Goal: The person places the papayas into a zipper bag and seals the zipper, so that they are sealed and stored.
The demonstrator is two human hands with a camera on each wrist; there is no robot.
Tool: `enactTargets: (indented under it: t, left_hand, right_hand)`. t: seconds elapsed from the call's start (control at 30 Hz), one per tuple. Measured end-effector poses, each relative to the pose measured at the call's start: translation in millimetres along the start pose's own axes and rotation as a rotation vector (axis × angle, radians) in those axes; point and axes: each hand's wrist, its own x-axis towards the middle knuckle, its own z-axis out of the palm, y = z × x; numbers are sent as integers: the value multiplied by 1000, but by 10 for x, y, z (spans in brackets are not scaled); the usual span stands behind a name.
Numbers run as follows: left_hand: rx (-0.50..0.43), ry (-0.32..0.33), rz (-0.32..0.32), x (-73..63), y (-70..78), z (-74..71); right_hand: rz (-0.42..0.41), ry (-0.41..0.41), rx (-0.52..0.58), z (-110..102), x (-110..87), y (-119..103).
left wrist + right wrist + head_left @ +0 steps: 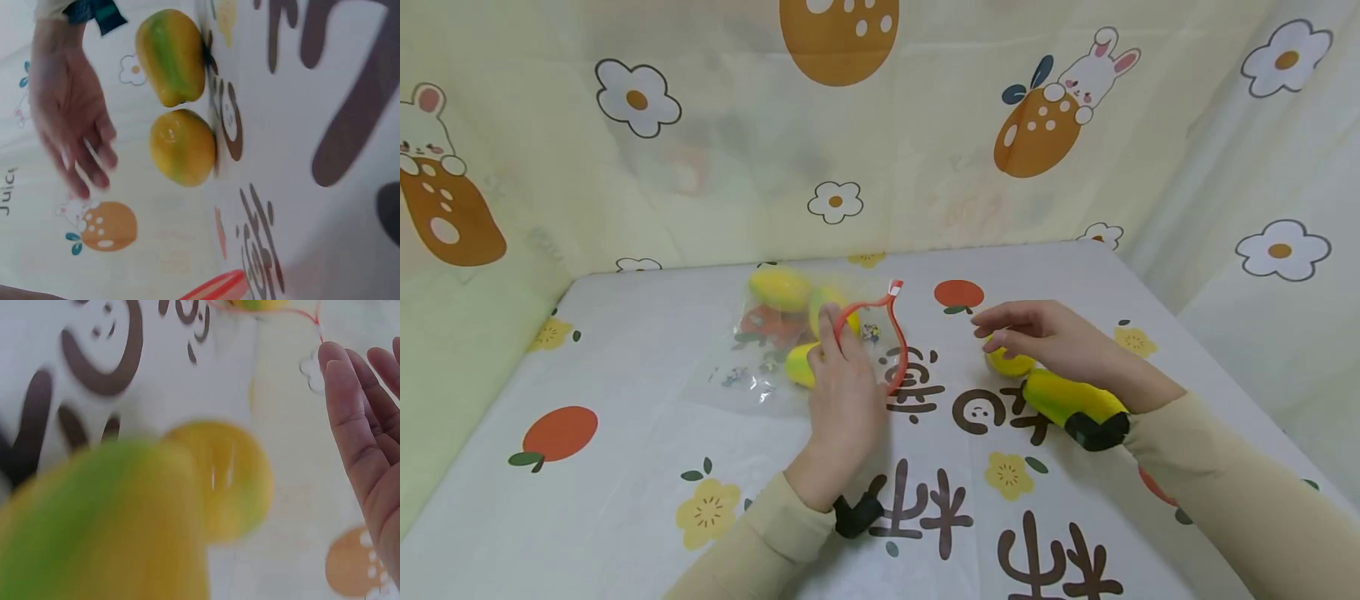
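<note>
My left hand (848, 392) lies over the mouth of a clear plastic bag (722, 375), its visible fingers fairly straight beside the red drawstring (904, 350); its thumb is hidden. Inside the bag show several yellow-green mangoes (780, 288). Over to the right, my right hand (1048, 337) hovers above a round yellow mango (1011, 363), with nothing in its fingers. A longer green-yellow mango (1067, 396) lies beneath that wrist. Both loose mangoes, the long one (170, 56) and the round one (182, 148), appear side by side in the left wrist view.
A pale cloth (640, 500) printed with fruit, flowers and dark lettering covers the table. Patterned curtains (722, 192) stand at the back and sides. Each wrist wears a black camera mount (859, 515).
</note>
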Motion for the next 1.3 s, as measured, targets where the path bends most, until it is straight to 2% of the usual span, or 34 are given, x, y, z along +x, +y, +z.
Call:
enactTargets:
  t: [0.13,0.3,0.4,0.5,0.6,0.77,1.03,1.3]
  left_hand:
    - [-11,-20,-25,43,13,1]
    - [-1,-33,-42,52,36,21]
    - [13,-8,-19,32,41,44]
    - [20,27,2,22,30,63]
    - [14,33,8,23,24,65]
    - [2,11,12,24,20,56]
    - [-3,-15,2,28,17,36]
    - [11,-16,3,19,21,57]
  right_hand:
    - [-7,78,-48,-171,-253,112]
    - [-30,196,-145,-320,-532,372]
    - [-13,252,-166,-364,-695,566]
    - [38,270,-171,-378,-811,741]
    - [101,258,-154,-353,-889,878]
    - [147,208,-130,-257,-959,1021]
    - [193,103,-149,-123,-1002,1058]
    - [233,102,-169,-56,-1012,1107]
